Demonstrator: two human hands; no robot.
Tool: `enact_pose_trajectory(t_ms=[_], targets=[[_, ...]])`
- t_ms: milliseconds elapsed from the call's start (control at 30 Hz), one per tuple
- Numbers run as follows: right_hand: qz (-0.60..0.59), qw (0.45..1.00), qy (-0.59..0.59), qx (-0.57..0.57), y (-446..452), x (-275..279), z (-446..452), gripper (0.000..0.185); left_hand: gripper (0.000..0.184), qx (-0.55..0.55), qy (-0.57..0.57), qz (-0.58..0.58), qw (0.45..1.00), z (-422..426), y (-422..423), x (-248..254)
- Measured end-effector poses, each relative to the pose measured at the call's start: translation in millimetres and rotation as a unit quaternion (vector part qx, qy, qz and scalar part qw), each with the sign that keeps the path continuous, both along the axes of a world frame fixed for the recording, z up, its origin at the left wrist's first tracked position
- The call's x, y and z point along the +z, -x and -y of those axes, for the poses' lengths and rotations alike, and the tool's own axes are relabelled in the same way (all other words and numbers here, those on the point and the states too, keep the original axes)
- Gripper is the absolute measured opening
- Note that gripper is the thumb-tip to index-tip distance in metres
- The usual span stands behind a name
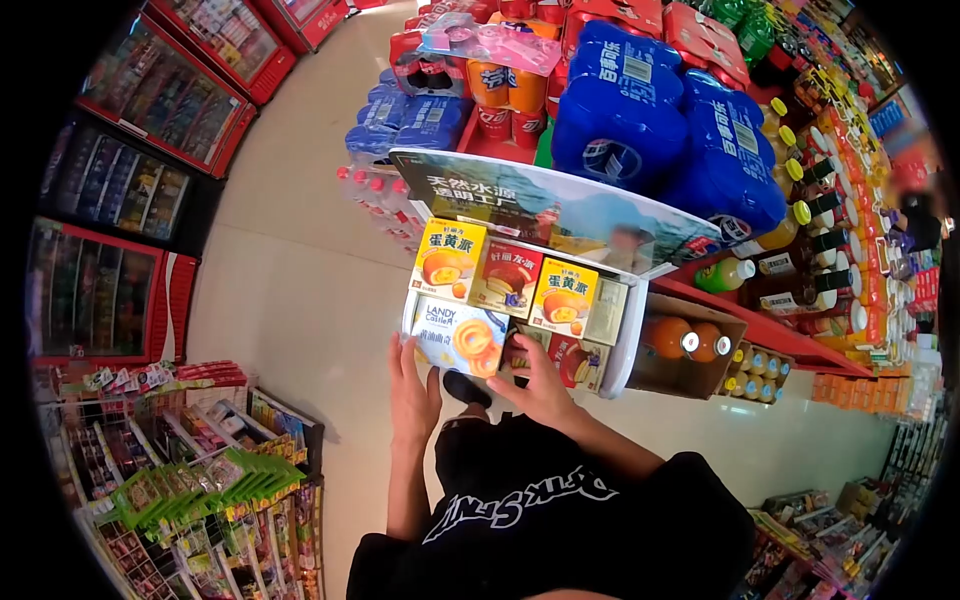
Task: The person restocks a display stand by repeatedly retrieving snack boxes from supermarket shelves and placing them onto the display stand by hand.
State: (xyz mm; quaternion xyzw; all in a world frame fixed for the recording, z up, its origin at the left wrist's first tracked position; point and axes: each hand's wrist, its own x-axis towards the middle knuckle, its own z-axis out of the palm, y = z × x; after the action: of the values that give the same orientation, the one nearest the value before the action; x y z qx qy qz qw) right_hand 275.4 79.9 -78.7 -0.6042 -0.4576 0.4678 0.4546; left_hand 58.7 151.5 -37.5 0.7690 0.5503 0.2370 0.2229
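Note:
Between my two hands is a pale blue and white cookie box (459, 335) at the near left of a white display stand (626, 345). My left hand (413, 392) lies along its left edge, fingers stretched out. At its right edge, my right hand (537, 378) has curved fingers by the lower corner; whether they grip the box is unclear. Behind it stands a yellow pie box (449, 262). A red pie box (507, 280) and another yellow box (566, 298) are beside that one. Another red box (575, 360) sits right of my right hand.
Blue can packs (620, 110) are stacked behind the stand's printed header board (540, 212). An open carton (690, 345) with orange bottles stands to the right. Drink fridges (100, 290) line the left, above a snack rack (200, 480). Bottle shelves run along the right.

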Motion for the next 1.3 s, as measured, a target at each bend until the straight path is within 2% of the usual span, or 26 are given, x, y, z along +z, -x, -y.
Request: enact_pose_trajectory(t_ms=[133,300,433,533,567,667,867,1033,1100,1200,1233,1300], targets=[[0.050,0.999,-0.008,0.016,-4,-2,12,0.091,0.062,0.008,-0.025,-0.015,1.000,13,3,7],[0.172,0.977,-0.126,-0.032,-1,9,8,0.080,0.062,0.024,-0.025,0.010,0.999,41,23,6],[0.203,0.973,-0.089,-0.057,3,52,-10,0.076,0.062,0.015,0.000,0.007,1.000,73,47,5],[0.363,0.925,-0.093,-0.066,8,31,-23,0.075,0.063,-0.022,0.002,0.031,0.999,99,71,-3],[0.353,0.933,-0.055,-0.041,8,26,-26,0.076,0.063,-0.025,0.017,0.040,0.999,108,80,-3],[0.384,0.921,-0.035,-0.054,19,33,-22,0.075,0.061,-0.024,0.024,0.067,0.997,133,110,-9],[0.426,0.902,-0.038,-0.056,20,21,-27,0.075,0.062,-0.028,0.042,0.067,0.996,169,144,-20],[0.394,0.917,-0.022,-0.050,19,22,-28,0.075,0.064,-0.055,0.069,0.068,0.994,174,142,-20],[0.394,0.915,-0.067,-0.064,15,20,-25,0.070,0.064,-0.056,0.066,0.063,0.994,173,138,-18],[0.401,0.912,-0.033,-0.083,6,45,-15,0.064,0.064,-0.050,0.044,0.052,0.996,166,124,-13],[0.403,0.905,-0.056,-0.122,2,38,-13,0.059,0.064,-0.047,0.043,0.050,0.997,165,117,-12],[0.405,0.903,-0.067,-0.127,-10,41,-8,0.058,0.064,-0.049,0.047,0.046,0.997,164,99,-14]])
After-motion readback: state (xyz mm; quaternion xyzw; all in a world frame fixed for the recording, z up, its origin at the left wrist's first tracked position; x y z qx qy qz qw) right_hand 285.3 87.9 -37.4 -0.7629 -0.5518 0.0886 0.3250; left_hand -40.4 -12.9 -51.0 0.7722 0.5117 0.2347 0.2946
